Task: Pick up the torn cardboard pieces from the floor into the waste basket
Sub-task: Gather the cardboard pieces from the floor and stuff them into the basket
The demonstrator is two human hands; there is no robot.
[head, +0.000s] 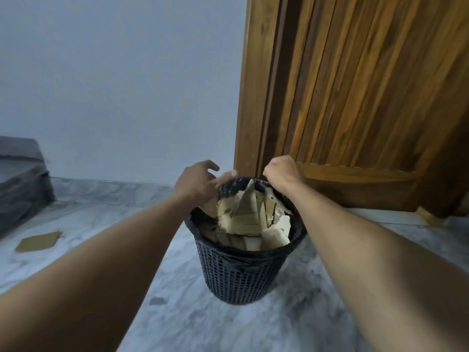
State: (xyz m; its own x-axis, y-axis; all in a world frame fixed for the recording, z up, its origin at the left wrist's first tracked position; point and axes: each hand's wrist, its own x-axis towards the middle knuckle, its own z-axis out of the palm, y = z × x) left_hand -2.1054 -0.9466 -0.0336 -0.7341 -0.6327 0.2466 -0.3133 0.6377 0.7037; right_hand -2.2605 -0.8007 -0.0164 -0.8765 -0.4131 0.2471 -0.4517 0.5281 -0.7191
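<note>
A black mesh waste basket (236, 275) stands on the marble floor in front of me, lined with a black bag and filled with torn cardboard pieces (251, 219). My left hand (200, 184) rests at the basket's far left rim, fingers spread and touching the rim and bag edge. On the far right rim my right hand (283, 174) is closed, pinching the bag edge there. One flat brown cardboard piece (38, 241) lies on the floor at the left, well apart from the basket.
A wooden door (355, 97) and its frame rise right behind the basket. A pale wall (114, 85) fills the left background. A dark grey covered object (20, 179) sits at the left edge. A small dark scrap (157, 301) lies on the floor near the basket.
</note>
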